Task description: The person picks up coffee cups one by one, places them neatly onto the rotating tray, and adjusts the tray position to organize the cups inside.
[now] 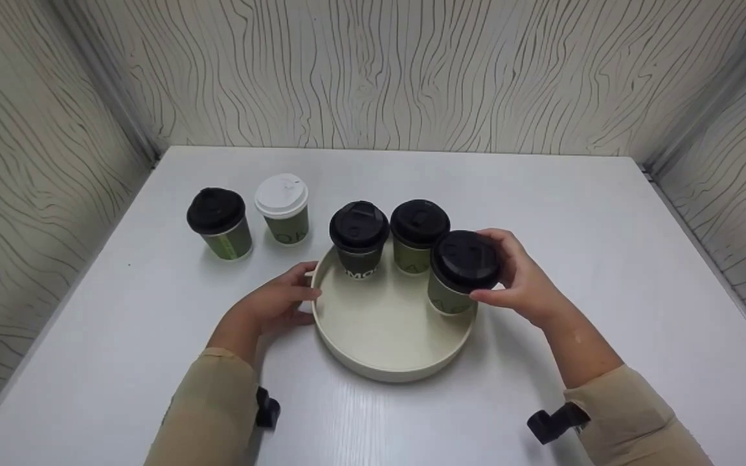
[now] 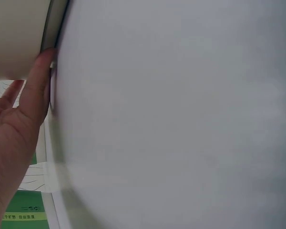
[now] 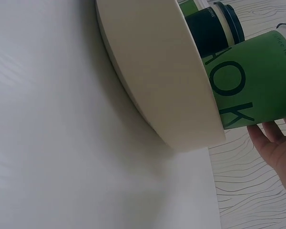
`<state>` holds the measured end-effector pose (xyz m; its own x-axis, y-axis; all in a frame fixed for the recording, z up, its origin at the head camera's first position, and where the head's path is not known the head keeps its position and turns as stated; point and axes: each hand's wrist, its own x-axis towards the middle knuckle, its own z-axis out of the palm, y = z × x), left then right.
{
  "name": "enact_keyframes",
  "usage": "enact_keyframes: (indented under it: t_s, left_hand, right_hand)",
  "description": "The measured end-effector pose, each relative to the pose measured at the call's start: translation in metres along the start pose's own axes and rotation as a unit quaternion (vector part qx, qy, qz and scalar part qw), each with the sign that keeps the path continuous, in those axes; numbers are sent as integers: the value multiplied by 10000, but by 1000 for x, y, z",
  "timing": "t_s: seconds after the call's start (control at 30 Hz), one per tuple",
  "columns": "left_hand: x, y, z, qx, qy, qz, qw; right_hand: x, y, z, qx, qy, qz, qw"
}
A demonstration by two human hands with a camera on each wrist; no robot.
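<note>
2 black-lidded coffee cups (image 1: 359,233) stand in round cream tray (image 1: 379,336). Right hand (image 1: 525,288) grips 3rd cup (image 1: 463,272), green, inside right rim; right wrist view: base hidden by tray wall, lid cropped. Left hand (image 1: 279,298) holds tray's left edge, fingertips partly out of sight.

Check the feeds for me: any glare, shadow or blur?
Head: soft sheen on the white table in front of the tray, grey reflection on the held cup's lid. Left wrist: table hazy, darkening toward the right edge. Right wrist: shadow along the tray's curved wall, pale glare streaks at left.
</note>
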<state>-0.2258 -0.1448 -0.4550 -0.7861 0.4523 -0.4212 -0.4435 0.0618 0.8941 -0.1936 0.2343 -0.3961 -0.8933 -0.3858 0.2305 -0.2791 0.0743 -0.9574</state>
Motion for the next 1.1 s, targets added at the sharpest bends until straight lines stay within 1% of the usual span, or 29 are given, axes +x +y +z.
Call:
enact_keyframes:
  t_s: [0.1,0.23,0.47,0.7,0.9,1.1]
  left_hand:
    - [0,0,0,8,17,-20,10000]
    - [0,1,0,25,-12,-26,10000]
    - [0,1,0,50,-94,1,9999]
    - [0,0,0,-11,-36,7,10000]
    - [1,-2,-1,-76,-163,56,9998]
    - [2,-2,-2,32,-187,63,9998]
  right_hand:
    - [-1,2,1,13,-30,-40,10000]
    - [-3,5,2,45,16,-58,10000]
    - [-4,10,2,112,-21,-126,9999]
    - [-5,15,3,1,-17,55,10000]
    - [-6,19,4,-55,-84,121,9999]
    - [-5,22,4,-8,-107,163,9998]
